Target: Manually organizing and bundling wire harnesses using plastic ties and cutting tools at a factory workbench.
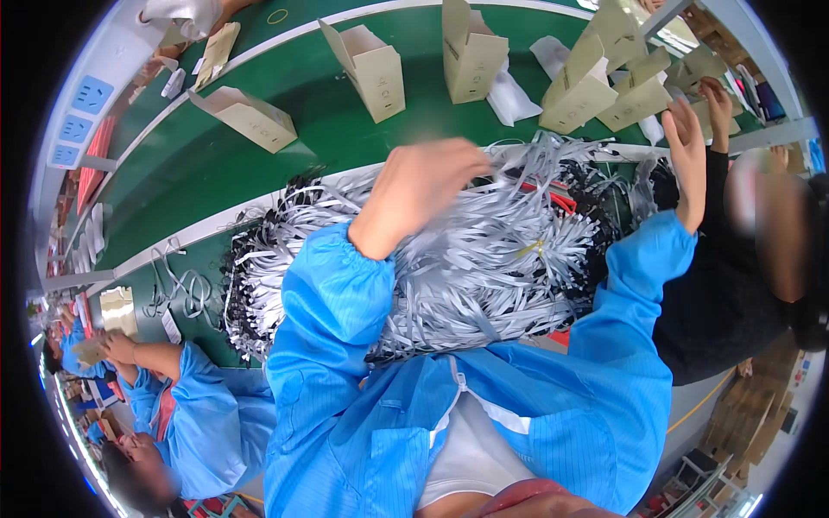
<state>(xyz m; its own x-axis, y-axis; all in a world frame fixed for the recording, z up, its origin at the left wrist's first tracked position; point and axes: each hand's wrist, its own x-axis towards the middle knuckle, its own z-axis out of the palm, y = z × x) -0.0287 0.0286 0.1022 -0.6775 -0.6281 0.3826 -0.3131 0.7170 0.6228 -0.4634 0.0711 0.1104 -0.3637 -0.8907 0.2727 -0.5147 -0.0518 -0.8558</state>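
A large heap of silvery-white flat cables with black ends (466, 298) lies in front of me. Above its far side hovers my left hand (423, 190), smeared by motion, so whether its fingers hold anything is unclear. My right hand (686, 147) reaches out at the right beside the tan cardboard boxes; its fingers are stretched out and nothing shows in them. Nearest to it stands an open-topped box (639, 99), with a white packet (652, 129) below. Further left on the green conveyor belt (319, 134) stand more open boxes (376, 86), and one box (250, 119) is tipped.
A person in black (717, 302) stands close at my right, a hand (718, 108) raised near the boxes. At the left sits a person in blue (211, 401). Loose cables (186, 289) lie on the bench, and a post with sockets (78, 121) rises at the left.
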